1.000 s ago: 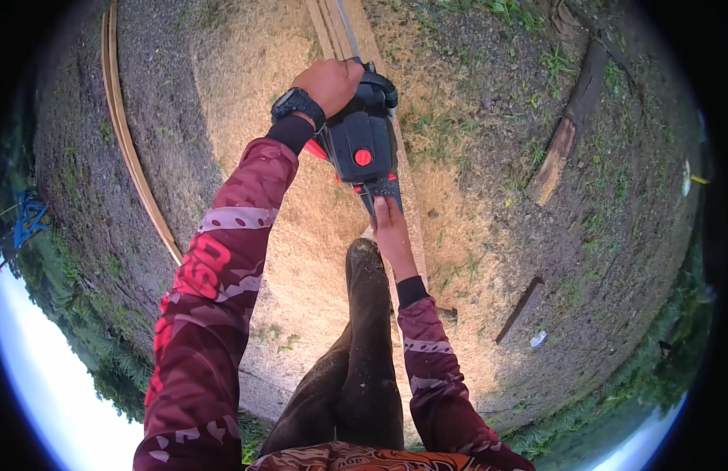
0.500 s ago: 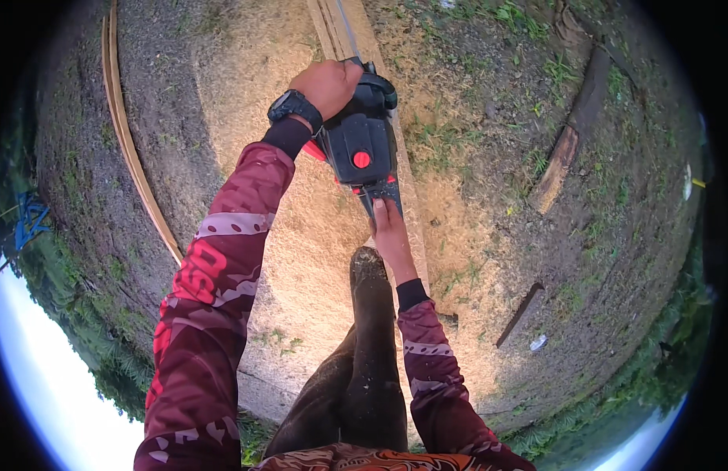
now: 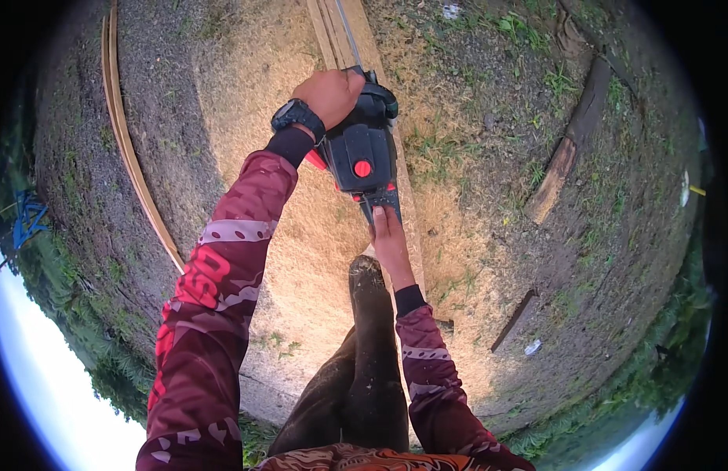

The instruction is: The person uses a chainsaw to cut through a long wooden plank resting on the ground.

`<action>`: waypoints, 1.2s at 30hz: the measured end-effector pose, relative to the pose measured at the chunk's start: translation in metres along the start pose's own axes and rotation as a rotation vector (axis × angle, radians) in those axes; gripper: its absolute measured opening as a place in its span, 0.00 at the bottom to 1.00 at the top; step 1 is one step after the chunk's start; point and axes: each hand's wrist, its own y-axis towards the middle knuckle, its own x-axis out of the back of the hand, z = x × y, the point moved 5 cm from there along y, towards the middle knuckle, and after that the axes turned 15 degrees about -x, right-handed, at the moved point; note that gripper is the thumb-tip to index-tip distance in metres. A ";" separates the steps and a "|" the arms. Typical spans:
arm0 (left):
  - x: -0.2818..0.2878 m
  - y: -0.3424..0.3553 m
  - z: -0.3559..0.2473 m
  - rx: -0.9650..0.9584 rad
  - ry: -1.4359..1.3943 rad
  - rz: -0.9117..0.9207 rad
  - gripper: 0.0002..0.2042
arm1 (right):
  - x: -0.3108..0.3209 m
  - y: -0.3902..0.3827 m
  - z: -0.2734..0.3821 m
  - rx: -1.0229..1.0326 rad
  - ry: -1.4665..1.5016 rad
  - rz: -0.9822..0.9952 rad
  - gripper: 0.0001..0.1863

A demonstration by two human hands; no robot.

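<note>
The saw (image 3: pixel 372 153) has shifted slightly lower in view over the last second, along with the left grip (image 3: pixel 330 98), clamped on its front handle (image 3: pixel 385 95), and the right grip (image 3: pixel 391 245), clamped on its rear handle (image 3: pixel 384 202). It is over the board (image 3: pixel 369 41), whose right edge shows just beside it. Sawdust (image 3: pixel 289 228) spreads both sides of the saw; planks (image 3: pixel 129 153) lie well left, a log (image 3: pixel 576 125) well right.

Gripping a black-and-red chainsaw (image 3: pixel 364 149) at the front with the left hand (image 3: pixel 330 98) and clasping it at the rear with the right hand (image 3: pixel 391 245). Pointing the grey bar (image 3: pixel 347 30) lengthwise along a pale, grooved timber (image 3: pixel 363 31), inside its right edge. Wearing a black watch (image 3: pixel 298 117), patterned maroon sleeves (image 3: pixel 215 314) and dark trousers (image 3: pixel 372 369). Standing amid sawdust (image 3: pixel 301 235) between thin wooden strips (image 3: pixel 129 149) toward the ground's (image 3: pixel 176 102) left edge and a dark log (image 3: pixel 575 129) toward its right edge.
</note>
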 end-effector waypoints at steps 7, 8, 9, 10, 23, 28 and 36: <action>0.024 0.015 0.014 0.040 -0.022 -0.072 0.21 | -0.008 0.004 0.030 0.006 -0.028 -0.018 0.24; 0.031 0.018 0.015 0.040 -0.022 -0.071 0.21 | -0.009 0.007 0.038 0.001 -0.047 0.001 0.24; 0.036 0.024 0.014 -0.024 0.002 -0.065 0.21 | -0.009 0.010 0.042 -0.004 -0.068 0.018 0.24; 0.038 0.027 0.011 -0.089 0.027 -0.058 0.21 | -0.009 0.012 0.045 -0.005 -0.069 0.015 0.24; 0.027 0.036 0.031 -0.002 -0.016 -0.035 0.22 | -0.016 0.017 0.046 -0.030 0.031 0.033 0.19; 0.042 0.042 0.025 -0.042 -0.005 -0.082 0.22 | -0.018 0.021 0.055 -0.025 0.066 0.042 0.19; 0.057 0.064 0.043 -0.109 0.059 -0.061 0.19 | -0.027 0.041 0.089 -0.014 0.043 0.035 0.19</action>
